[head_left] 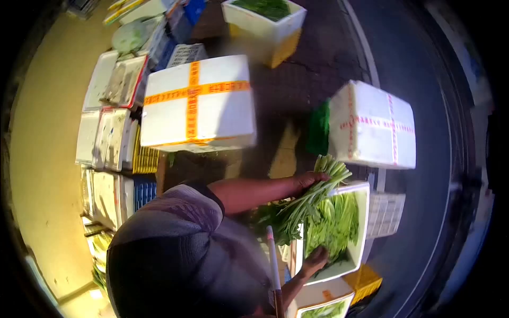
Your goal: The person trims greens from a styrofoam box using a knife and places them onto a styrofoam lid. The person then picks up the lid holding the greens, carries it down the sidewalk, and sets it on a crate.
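Observation:
A bunch of long-stemmed leafy greens (303,212) is in my left hand (307,183), whose fingers are wrapped round the stems. The stem ends point up and right, and the leaves hang down and left. My right hand (316,258) is over the lower left part of an open white foam box (362,225), with its fingers curled against the packed greens (336,220). What those fingers hold is too small and dark to make out.
Taped white foam boxes stand at upper left (222,114) and upper right (379,127). Another greens box (289,29) rests on a yellow crate (286,49). A white crate (386,214) and yellow crate (363,282) adjoin the open box. A capped head (159,249) fills the lower left.

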Available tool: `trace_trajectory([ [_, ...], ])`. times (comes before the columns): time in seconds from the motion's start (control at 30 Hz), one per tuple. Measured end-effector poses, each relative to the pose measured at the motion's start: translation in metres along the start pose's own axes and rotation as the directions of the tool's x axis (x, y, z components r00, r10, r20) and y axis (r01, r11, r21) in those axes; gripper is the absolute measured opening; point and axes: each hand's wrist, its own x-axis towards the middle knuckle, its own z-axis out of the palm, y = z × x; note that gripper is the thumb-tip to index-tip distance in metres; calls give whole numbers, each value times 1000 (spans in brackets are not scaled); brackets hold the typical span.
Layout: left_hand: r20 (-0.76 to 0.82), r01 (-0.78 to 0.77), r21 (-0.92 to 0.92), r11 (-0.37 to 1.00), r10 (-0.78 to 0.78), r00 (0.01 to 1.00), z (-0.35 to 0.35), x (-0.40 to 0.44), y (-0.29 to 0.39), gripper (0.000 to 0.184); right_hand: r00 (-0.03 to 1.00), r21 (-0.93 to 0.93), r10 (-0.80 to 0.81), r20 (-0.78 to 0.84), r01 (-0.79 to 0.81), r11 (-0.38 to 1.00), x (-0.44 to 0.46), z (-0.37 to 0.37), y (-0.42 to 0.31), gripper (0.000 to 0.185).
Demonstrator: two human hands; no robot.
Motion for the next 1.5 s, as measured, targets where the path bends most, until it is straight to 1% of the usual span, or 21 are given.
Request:
trace_trajectory([
  [0.03,6,-27,-25,999,27,1000,-15,-2,2,40,933,52,333,137,-343,938,-34,9,26,25],
  [0.07,18,-57,-36,998,58,998,-29,-2,0,40,935,-145,221,279,-187,972,-105,41,133,20],
  [0.1,39,-88,-48,995,90,995,-33,-12,14,40,840,-228,352,413,-279,933,-112,55,132,20],
  [0.13,-106,-200,31,979,202,974,-28,-22,22,35,758,-284,422,497,-317,905,-105,73,134,20],
  [0.17,-248,-281,139,950,308,919,-15,-40,36,31,713,-307,440,546,-318,897,-91,93,123,20],
  [0.23,-300,-311,38,950,308,903,-14,-82,77,31,676,-326,427,601,-281,903,-52,118,94,21],
  [0.43,-298,-550,-117,827,499,814,-58,-123,148,35,683,-210,297,667,-210,955,63,155,-2,24],
  [0.57,-391,-661,-132,739,574,719,-61,-188,205,34,720,2,190,668,-256,967,121,130,-80,28],
  [0.67,-422,-684,495,536,836,350,-171,-161,221,46,778,336,49,627,-327,883,166,76,-155,32],
  [0.73,-472,-636,568,523,839,269,-178,-194,237,56,821,600,-122,558,-298,742,198,26,-220,34],
  [0.77,-569,-703,282,652,704,425,-145,-237,255,60,834,721,-263,484,-210,660,215,3,-253,38],
  [0.8,-595,-726,302,618,717,363,-144,-250,261,59,854,859,-328,403,-230,458,221,-23,-297,38],
  [0.83,-623,-748,327,578,727,289,-152,-262,266,57,681,936,-662,314,-107,334,249,-43,-319,37],
  [0.9,-570,-907,-202,369,709,415,-223,-251,255,54,428,992,-904,8,-119,-48,276,-57,-377,35],
  [0.97,-591,-959,2,285,773,229,-237,-263,253,50,207,945,-966,-153,-257,-205,299,-61,-423,35],
  [1.03,-726,-976,-131,175,653,214,-236,-272,259,49,80,895,-972,-220,-379,-234,321,-56,-452,35],
  [1.07,-810,-986,-125,107,564,163,-225,-272,266,47,40,880,-970,-241,-413,-236,334,-50,-460,35],
  [1.17,-682,-998,-61,13,730,51,-229,-270,266,42,-49,838,-963,-265,-506,-205,383,-25,-478,34],
  [1.23,-780,-994,-110,-10,620,80,-217,-262,274,39,-102,817,-960,-260,-554,-162,420,-5,-484,34],
  [1.37,-869,-990,-41,-133,494,-30,-198,-224,307,40,-178,775,-947,-269,-624,-103,502,36,-497,34],
  [1.5,-924,-992,85,-98,365,-115,-185,-187,350,45,-209,750,-940,-270,-658,-69,561,60,-508,34],
])
